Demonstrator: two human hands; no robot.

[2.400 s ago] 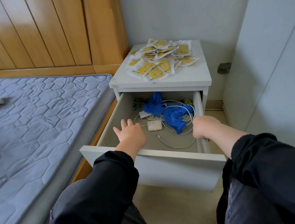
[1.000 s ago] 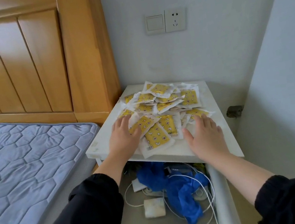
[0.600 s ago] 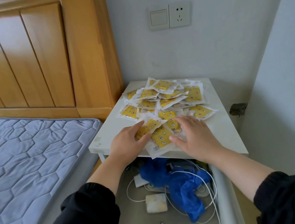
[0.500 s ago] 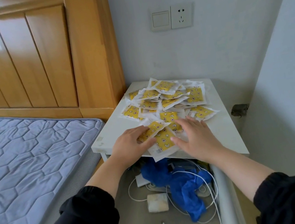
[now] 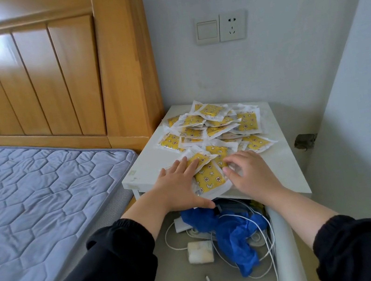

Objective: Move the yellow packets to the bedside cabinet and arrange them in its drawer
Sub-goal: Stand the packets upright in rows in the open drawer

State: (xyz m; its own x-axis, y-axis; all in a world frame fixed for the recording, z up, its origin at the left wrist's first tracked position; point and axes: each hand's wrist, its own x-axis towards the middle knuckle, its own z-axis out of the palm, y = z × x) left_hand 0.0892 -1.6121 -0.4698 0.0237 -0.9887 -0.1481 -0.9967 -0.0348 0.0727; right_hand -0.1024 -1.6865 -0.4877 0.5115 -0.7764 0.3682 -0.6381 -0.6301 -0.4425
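Several yellow packets (image 5: 216, 125) lie in a loose heap on top of the white bedside cabinet (image 5: 277, 149). The nearest packets (image 5: 210, 180) stick out over the cabinet's front edge. My left hand (image 5: 177, 188) has its fingers laid on top of them and its thumb tucked beneath the overhanging part. My right hand (image 5: 251, 173) sits against their right side with bent fingers hooked over them and its thumb on top. Below the cabinet top, the drawer (image 5: 283, 246) stands pulled out.
In the drawer lie crumpled blue gloves (image 5: 234, 232), white cables (image 5: 265, 244) and a white charger block (image 5: 199, 252); its left part shows bare floor. A mattress (image 5: 28, 191) and wooden headboard (image 5: 46, 77) stand left. A white wall panel (image 5: 358, 111) closes the right side.
The drawer was open at first and both hands rose to the cabinet top. Since then they have closed in on the near packets and drawn them over the front edge.
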